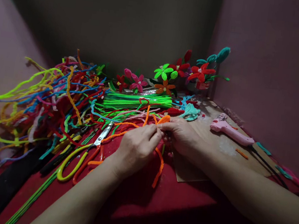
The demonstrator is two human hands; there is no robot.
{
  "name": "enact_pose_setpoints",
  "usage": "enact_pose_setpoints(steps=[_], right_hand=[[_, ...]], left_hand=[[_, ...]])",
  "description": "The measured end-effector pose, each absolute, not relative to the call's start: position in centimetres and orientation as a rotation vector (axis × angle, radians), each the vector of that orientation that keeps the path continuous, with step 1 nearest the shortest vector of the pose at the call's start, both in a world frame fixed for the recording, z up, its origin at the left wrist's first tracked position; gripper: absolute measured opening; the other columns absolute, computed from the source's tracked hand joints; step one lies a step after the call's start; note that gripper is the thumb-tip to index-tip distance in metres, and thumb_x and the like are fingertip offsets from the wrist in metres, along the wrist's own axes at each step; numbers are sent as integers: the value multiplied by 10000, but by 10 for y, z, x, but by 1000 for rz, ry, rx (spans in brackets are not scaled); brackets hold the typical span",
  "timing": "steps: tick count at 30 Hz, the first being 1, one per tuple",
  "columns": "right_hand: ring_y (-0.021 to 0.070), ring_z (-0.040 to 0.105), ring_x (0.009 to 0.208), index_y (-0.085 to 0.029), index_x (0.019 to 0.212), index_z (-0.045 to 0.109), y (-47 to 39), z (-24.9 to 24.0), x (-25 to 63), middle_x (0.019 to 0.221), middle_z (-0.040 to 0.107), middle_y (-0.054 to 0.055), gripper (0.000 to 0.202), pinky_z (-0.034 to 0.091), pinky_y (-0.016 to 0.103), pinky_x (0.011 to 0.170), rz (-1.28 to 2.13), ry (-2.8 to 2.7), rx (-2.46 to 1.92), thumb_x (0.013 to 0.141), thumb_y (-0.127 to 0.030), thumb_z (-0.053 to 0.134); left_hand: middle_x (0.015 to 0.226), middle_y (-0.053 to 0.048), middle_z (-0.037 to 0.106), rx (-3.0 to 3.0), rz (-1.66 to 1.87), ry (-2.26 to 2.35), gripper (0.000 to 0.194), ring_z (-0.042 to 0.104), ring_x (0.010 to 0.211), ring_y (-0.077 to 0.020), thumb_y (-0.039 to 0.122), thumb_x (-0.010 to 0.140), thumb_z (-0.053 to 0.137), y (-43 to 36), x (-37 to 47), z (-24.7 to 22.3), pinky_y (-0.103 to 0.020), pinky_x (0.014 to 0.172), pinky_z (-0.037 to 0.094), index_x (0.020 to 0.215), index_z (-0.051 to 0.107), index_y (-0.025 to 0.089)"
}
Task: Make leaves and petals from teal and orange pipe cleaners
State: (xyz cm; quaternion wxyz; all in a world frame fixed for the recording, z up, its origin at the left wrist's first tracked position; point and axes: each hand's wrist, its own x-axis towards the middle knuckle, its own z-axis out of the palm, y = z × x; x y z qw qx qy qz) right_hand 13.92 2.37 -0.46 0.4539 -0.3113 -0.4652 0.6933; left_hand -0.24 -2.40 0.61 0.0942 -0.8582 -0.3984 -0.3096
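My left hand and my right hand meet at the centre, fingertips pinched together on orange pipe cleaner. A small folded loop of it rises above my fingertips. One loose orange end hangs below the hands, and other orange strands stick out to the left behind my left hand. My fingers hide where the pieces join. Left of my left hand lie scissors with yellow and orange handles, blades pointing away from me.
A tangled heap of coloured pipe cleaners fills the left. Behind my hands lies a green bundle. Finished pipe-cleaner flowers stand along the back. At right, a pink glue gun rests on a board, its cord trailing right.
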Motion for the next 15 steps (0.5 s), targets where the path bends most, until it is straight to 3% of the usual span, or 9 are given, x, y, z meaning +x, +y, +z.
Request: enact_pose_setpoints(steps=[3, 6, 8, 11, 15], right_hand=[[60, 336, 372, -148, 535, 531, 23, -2, 139, 428, 444, -46, 98, 215, 220, 374, 1618, -1185, -762, 615, -151, 588], [57, 344, 401, -153, 569, 564, 17, 3, 138, 462, 463, -53, 86, 254, 213, 404, 1519, -1266, -690, 655, -154, 576], [68, 422, 464, -155, 596, 590, 13, 5, 138, 521, 527, -38, 87, 323, 213, 468, 1431, -1336, -667, 677, -141, 558], [95, 502, 563, -159, 626, 605, 10, 4, 138, 599, 587, -20, 105, 385, 228, 562, 1297, -1423, -674, 700, -133, 533], [107, 487, 609, -155, 636, 602, 11, -1, 138, 618, 563, -20, 118, 378, 236, 586, 1153, -1508, -753, 701, -123, 510]], left_hand=[[861, -67, 640, -2593, -1458, -1498, 147, 573, 850, -173, 228, 812, 508, -21, -3, 16, -277, 766, 433, 788, 641, 172], [735, -35, 622, -2621, -2033, -1979, 148, 571, 716, -150, 289, 761, 585, -17, -3, 20, -264, 685, 443, 731, 615, 148], [672, -25, 603, -2689, -2216, -2195, 178, 548, 622, -127, 306, 730, 617, -15, -3, 20, -254, 633, 433, 724, 608, 128], [620, -16, 591, -2720, -2186, -2324, 195, 515, 548, -99, 307, 713, 631, -16, -2, 21, -230, 581, 409, 700, 602, 114], [612, -12, 577, -2646, -1735, -2255, 162, 505, 534, -104, 279, 753, 561, -18, 1, 17, -225, 545, 388, 688, 565, 130]])
